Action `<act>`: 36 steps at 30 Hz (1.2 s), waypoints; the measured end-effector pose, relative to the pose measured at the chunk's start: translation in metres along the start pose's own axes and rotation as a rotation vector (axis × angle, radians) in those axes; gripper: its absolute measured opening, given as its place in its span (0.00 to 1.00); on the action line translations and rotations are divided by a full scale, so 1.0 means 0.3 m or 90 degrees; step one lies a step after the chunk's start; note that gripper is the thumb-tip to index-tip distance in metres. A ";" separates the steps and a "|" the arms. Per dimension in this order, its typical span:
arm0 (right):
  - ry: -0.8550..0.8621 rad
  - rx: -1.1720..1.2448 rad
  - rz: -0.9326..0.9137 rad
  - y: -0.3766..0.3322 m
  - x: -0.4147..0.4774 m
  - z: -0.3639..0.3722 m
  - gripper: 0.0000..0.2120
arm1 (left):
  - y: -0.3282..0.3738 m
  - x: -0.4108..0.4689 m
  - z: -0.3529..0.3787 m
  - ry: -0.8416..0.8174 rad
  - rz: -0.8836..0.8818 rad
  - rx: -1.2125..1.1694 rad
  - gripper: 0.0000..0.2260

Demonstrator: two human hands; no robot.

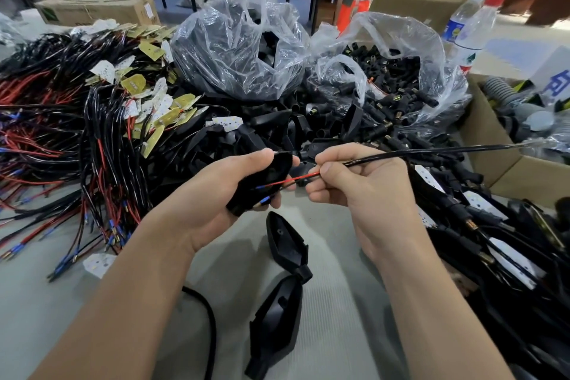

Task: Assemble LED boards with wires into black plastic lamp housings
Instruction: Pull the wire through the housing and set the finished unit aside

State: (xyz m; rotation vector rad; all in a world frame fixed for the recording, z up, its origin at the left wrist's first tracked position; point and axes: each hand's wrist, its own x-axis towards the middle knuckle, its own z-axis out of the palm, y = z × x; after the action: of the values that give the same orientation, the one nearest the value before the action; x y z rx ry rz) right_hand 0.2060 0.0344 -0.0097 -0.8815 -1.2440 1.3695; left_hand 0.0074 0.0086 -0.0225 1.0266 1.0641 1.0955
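My left hand point(234, 191) grips a black plastic lamp housing point(265, 182) at the middle of the view. My right hand point(357, 182) pinches a black sheathed wire point(431, 152) that runs off to the right. From its end a red lead point(293, 178) and a black lead with blue-sleeved tips reach across the housing to my left fingers. The LED board on this wire is out of sight. Two more black housings point(287, 244) point(274, 324) lie on the grey table in front of me.
A heap of wired LED boards point(123, 95) covers the left of the table. Clear plastic bags of black housings point(237, 49) and of connectors point(391, 71) stand behind. Assembled lamps point(493, 244) pile up on the right beside a cardboard box point(490, 145) and two bottles point(472, 31).
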 end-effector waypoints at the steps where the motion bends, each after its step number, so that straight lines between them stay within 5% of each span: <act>1: 0.015 -0.012 0.000 0.006 -0.001 0.007 0.12 | 0.002 -0.004 -0.001 -0.019 0.002 -0.003 0.17; 7: 0.178 -0.297 -0.130 0.038 -0.003 0.015 0.05 | 0.009 -0.012 0.011 -0.038 0.001 0.012 0.17; 10: 0.134 -0.382 -0.178 0.039 -0.014 0.029 0.04 | 0.006 -0.012 0.016 -0.035 -0.002 0.025 0.18; 22: 0.020 -0.021 0.000 0.016 -0.006 0.031 0.12 | -0.011 -0.001 0.076 0.061 0.061 0.058 0.16; 32: -0.081 0.028 0.164 -0.006 -0.001 0.001 0.10 | -0.011 0.006 0.068 0.129 0.052 0.084 0.19; 36: -0.078 0.038 0.185 -0.011 0.002 -0.003 0.09 | -0.010 0.002 0.065 0.117 0.082 0.085 0.11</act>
State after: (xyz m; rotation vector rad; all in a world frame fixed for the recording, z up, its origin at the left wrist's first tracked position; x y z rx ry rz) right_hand 0.2074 0.0350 -0.0065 -0.9758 -1.1928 1.7053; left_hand 0.0270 0.0067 -0.0220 1.1291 1.2450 1.2557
